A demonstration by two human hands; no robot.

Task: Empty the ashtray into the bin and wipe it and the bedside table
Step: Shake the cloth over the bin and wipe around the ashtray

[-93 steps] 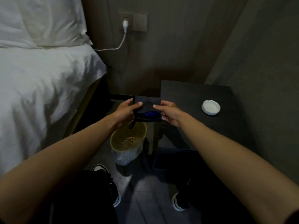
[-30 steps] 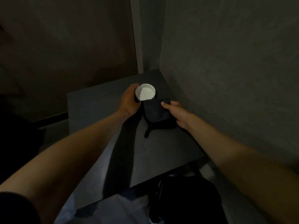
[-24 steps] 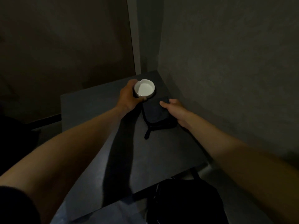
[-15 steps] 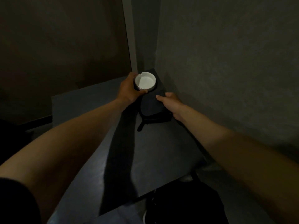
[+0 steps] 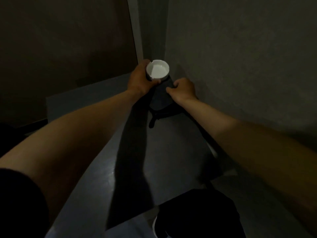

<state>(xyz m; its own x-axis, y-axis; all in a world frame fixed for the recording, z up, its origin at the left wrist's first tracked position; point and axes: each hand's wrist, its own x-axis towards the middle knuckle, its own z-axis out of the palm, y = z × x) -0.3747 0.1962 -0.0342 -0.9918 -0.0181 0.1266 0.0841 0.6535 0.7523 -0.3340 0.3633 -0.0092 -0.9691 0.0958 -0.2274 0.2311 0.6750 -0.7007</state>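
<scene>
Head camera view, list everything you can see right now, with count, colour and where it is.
ashtray: one, white, looks empty, held above the table's far corner
cloth: one, dark, on the table under the right hand, by the wall
bedside table: one, dark grey, filling the corner
walls: two, grey-brown, meeting behind the table
shoe: one partly visible, white edge, bottom centre
left hand: one, gripping the ashtray
right hand: one, pressing on the cloth

Dim, murky wide-angle view; soft glare on bedside table [image 5: 103,177], long forearm shadows.
</scene>
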